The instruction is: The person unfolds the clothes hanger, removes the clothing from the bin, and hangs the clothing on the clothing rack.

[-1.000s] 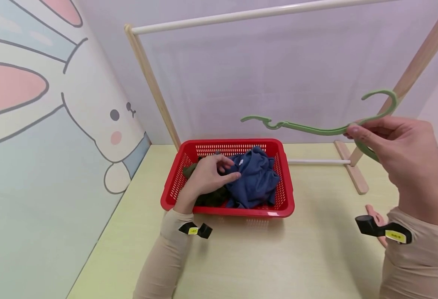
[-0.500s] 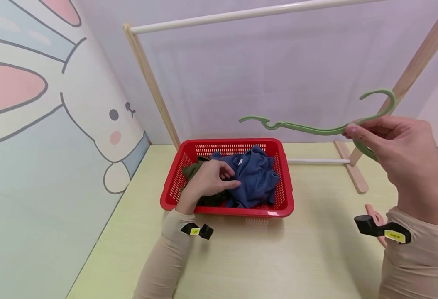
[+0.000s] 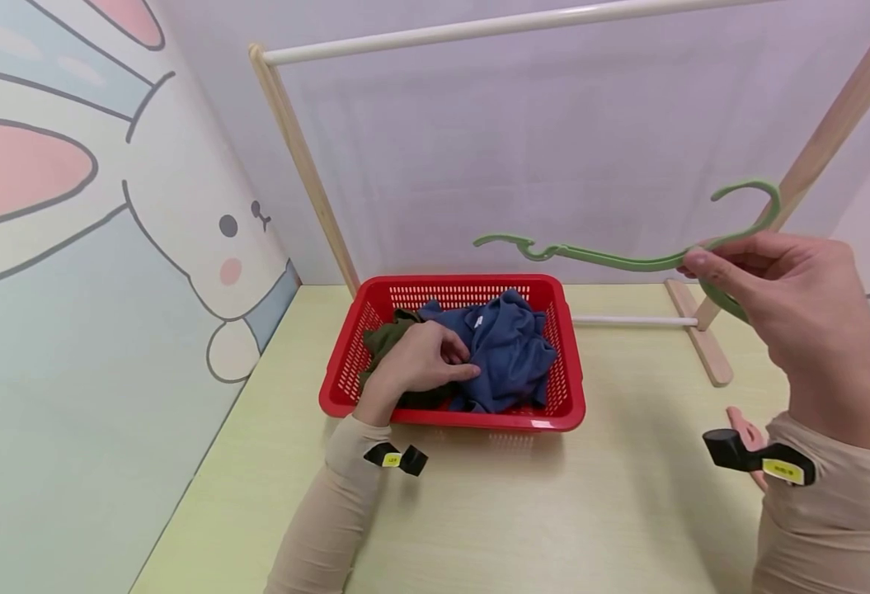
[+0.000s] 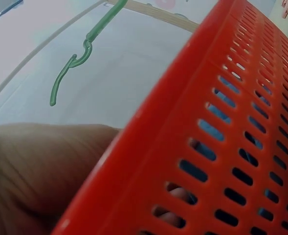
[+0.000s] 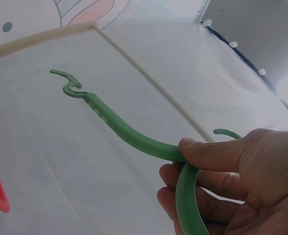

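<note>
A red plastic basket (image 3: 449, 421) with slotted walls holds a crumpled blue garment (image 3: 512, 351) with a small white label, and a dark green garment (image 3: 386, 340) on its left side. My left hand (image 3: 423, 359) reaches over the basket's front rim, its curled fingers and thumb pinching the blue garment's left part; the fingertips are partly hidden. Through the slots in the left wrist view, a bit of the fingers (image 4: 178, 193) shows. Raised at the right, my right hand (image 3: 798, 289) grips a green plastic hanger (image 5: 129, 137) near its hook, thumb on top, one arm pointing left.
Behind the basket stands a clothes rack with a white top bar (image 3: 479, 31) and wooden posts (image 3: 304, 165). A pink hanger (image 3: 745, 429) lies on the pale table (image 3: 538, 511) at right, partly behind my right wrist. A rabbit mural covers the left wall (image 3: 71, 330).
My left hand has moved slightly right and down into the clothes, its thumb and fingers drawing closer together on the blue garment. The right hand and green hanger stay nearly still.
</note>
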{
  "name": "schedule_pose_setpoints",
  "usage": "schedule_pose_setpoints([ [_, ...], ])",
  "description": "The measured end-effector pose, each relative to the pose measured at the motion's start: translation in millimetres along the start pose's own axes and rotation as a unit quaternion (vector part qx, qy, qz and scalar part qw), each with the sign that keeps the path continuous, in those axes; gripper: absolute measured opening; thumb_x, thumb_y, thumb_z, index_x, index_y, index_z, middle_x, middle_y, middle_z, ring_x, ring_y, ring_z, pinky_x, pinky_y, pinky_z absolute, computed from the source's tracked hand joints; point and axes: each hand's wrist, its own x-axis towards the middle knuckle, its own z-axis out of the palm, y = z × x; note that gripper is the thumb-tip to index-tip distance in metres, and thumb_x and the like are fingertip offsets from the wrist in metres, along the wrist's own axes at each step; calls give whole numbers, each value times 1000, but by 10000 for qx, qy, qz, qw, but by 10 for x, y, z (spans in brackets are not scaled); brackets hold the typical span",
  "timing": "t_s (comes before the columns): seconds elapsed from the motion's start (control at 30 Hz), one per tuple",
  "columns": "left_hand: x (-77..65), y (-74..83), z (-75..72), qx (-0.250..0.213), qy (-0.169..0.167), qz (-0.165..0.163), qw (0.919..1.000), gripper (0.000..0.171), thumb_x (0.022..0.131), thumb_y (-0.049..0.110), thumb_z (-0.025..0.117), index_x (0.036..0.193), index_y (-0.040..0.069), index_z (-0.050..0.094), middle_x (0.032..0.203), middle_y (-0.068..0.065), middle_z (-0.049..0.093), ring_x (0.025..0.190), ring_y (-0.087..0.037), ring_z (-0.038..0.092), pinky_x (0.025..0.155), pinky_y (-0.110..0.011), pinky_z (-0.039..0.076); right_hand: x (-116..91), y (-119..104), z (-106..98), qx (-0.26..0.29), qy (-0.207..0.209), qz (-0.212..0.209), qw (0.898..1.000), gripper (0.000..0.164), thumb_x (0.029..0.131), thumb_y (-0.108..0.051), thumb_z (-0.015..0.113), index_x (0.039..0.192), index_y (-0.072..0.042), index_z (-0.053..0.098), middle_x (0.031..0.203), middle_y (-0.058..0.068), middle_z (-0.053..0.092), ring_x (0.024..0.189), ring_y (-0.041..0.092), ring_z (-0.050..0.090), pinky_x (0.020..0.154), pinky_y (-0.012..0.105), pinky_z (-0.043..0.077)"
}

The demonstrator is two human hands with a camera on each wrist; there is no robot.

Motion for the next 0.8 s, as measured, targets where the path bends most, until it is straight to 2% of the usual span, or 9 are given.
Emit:
schedule_pose_setpoints([
  [0.17, -17, 31, 2, 69, -155, -297, 9994, 24, 96, 33, 91, 106, 12, 85, 93, 2, 78, 85, -14, 69, 79, -29, 59, 0, -5, 7, 13, -7, -16, 10000, 31, 98, -22, 89, 123, -4, 84, 95, -10, 86, 75, 6, 56, 45, 47, 11],
  [0.3, -19, 32, 5, 110, -238, -410, 9988, 26, 96, 34, 91, 107, 12, 85, 93, 2, 77, 85, -15, 68, 78, -29, 59, 1, -11, 11, -10, -10, -17, 10000, 31, 98, -23, 89, 123, -5, 84, 94, -10, 85, 72, 7, 53, 44, 48, 10],
  [0.47, -19, 28, 1, 112, -278, -374, 9988, 23, 96, 31, 91, 105, 11, 84, 91, 1, 76, 85, -16, 67, 76, -29, 59, 5, -12, 13, -39, -23, -37, 10000, 31, 98, -22, 89, 123, -5, 84, 95, -10, 85, 73, 6, 56, 45, 46, 13],
  [0.63, -17, 26, -10, -73, -194, -282, 9994, 16, 97, 24, 89, 100, 11, 81, 89, 0, 75, 83, -16, 68, 77, -29, 60, 7, -12, 12, -54, -47, -38, 10000, 31, 98, -22, 89, 123, -5, 84, 95, -10, 85, 74, 5, 56, 46, 46, 14],
  [0.8, -23, 39, -42, -349, -21, -320, 9989, 15, 98, 19, 88, 106, 8, 81, 95, -3, 76, 88, -18, 70, 85, -32, 63, 6, -12, 12, -89, -56, -46, 9999, 31, 98, -23, 89, 123, -5, 84, 95, -11, 85, 74, 5, 57, 46, 46, 15],
])
